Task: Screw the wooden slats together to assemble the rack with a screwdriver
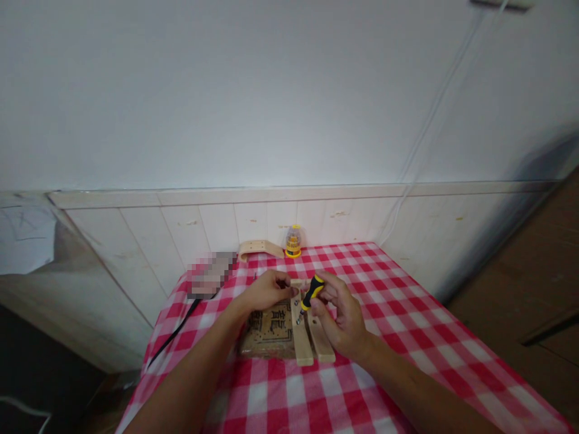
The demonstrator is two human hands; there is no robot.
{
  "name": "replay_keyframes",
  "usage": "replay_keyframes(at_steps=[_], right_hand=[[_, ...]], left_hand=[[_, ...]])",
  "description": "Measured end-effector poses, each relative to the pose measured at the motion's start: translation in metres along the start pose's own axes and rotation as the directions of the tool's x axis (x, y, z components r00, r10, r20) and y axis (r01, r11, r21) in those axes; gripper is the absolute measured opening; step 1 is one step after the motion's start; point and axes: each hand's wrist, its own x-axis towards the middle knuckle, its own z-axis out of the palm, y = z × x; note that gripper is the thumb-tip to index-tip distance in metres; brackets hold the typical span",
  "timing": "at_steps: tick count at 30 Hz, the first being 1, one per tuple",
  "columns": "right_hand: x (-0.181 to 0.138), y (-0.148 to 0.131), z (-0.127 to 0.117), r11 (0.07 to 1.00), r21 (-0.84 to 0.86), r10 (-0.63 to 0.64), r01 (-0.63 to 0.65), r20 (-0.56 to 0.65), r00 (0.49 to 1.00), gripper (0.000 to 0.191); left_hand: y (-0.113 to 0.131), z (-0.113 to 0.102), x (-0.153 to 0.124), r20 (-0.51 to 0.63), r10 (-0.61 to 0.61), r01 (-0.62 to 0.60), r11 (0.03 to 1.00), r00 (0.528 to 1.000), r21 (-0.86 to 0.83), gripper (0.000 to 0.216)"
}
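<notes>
Wooden slats [303, 349] lie side by side beneath the fingers, next to a brown printed package [270, 333]. Left fingers [277, 280] bunch narrowly at one slat's far end; whether they pinch anything, I cannot tell. Right-hand [342, 313] fingers grip a black-and-yellow screwdriver [312, 293], whose slant could make its tip slip and scratch the wood. Beyond the fingers, a clear-topped yellow container [293, 254] holds small yellow pieces [293, 242].

Slats [303, 348] before bit case [294, 242], curved board [259, 246] left of case
</notes>
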Motion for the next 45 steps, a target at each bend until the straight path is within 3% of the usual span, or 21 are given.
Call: replay_keyframes(at_steps=[10,25,41,45], right_hand=[[0.000,0.006,-0.001,0.995,-0.102,-0.021,0.019,-0.018,1.000,0.043],[0.002,0.006,0.004,0.997,-0.074,0.028,-0.034,-0.076,0.997,0.045],[0.005,0.000,0.004,0.996,-0.064,0.049,-0.056,-0.105,0.993,0.047],[0.010,0.001,0.002,0.995,-0.035,0.085,-0.095,-0.219,0.972,0.046]], left_hand=[[-0.007,0.002,0.003,-0.112,-0.016,0.018,1.000,0.994,0.019,0.039],[-0.007,0.002,0.003,-0.105,-0.051,0.052,0.999,0.993,0.003,0.045],[-0.010,0.001,0.004,-0.098,-0.038,0.037,0.999,0.994,-0.009,0.037],[-0.006,0.001,0.003,-0.103,-0.055,0.057,0.998,0.993,0.018,0.037]])
